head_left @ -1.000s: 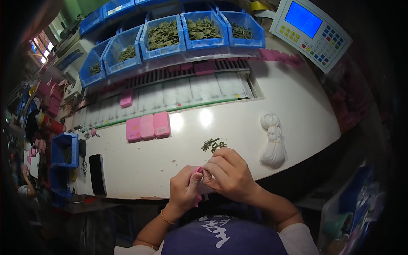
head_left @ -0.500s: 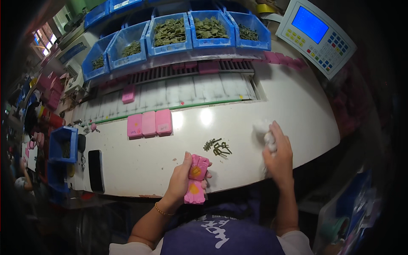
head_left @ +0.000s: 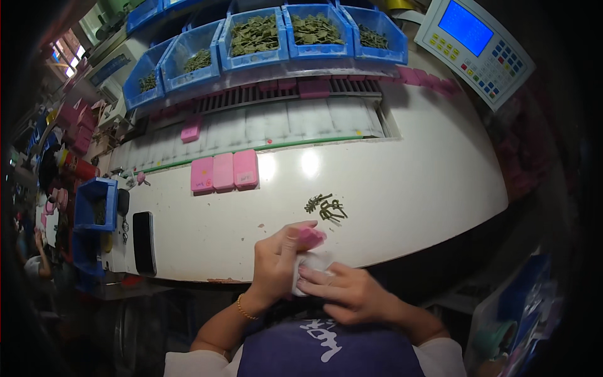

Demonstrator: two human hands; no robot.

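My left hand (head_left: 270, 267) is closed around a pink rubber-like mould (head_left: 312, 237) at the table's front edge; only its top end shows past the thumb. Against the mould my right hand (head_left: 358, 294) presses a white cloth bundle (head_left: 319, 260), its fingers bent over it. The cloth and hands hide the mould's lower part. Just beyond them on the table lies a small heap of dark green branched pieces (head_left: 328, 207).
Three pink blocks (head_left: 224, 172) stand side by side at mid-left, with a phone (head_left: 144, 243) nearer the left edge. Blue bins (head_left: 254, 61) of green pieces line the back. A keypad panel with a blue screen (head_left: 474, 53) stands at the far right.
My right hand has come from the right side of the table to the mould, bringing the white bundle. The mould's yellow-marked inner faces, visible before, are now covered.
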